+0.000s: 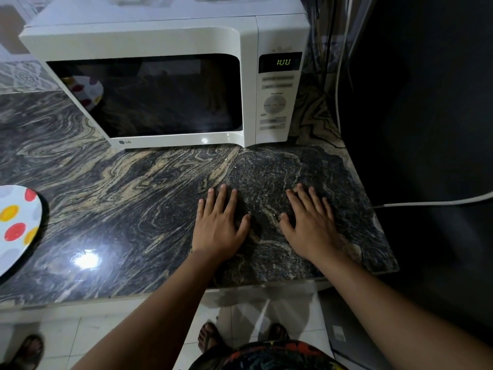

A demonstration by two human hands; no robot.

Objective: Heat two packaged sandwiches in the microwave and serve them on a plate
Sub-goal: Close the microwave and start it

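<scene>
**Both palms flat on the counter, microwave door shut**

Nearest the front edge of the counter (133,182), both hands lie palm-down on the dark swirled stone, toward its right end. The left hand (217,225) has its fingers (222,198) straight and slightly fanned, thumb angled out to the right, holding nothing. Just beside it, not touching, the right hand (310,225) mirrors it: fingers straight and a little spread, thumb pointing left, pressed to the stone and gripping nothing.

Over at the left edge sits a white plate (16,225) with red and yellow dots, partly cut off by the frame, well apart from the hands.

Further back, the white microwave (149,41) stands against the rear of the counter, door closed, green digits glowing on its display (282,61). The sandwiches cannot be made out through the dark window; only the plate's reflection shows there.
</scene>
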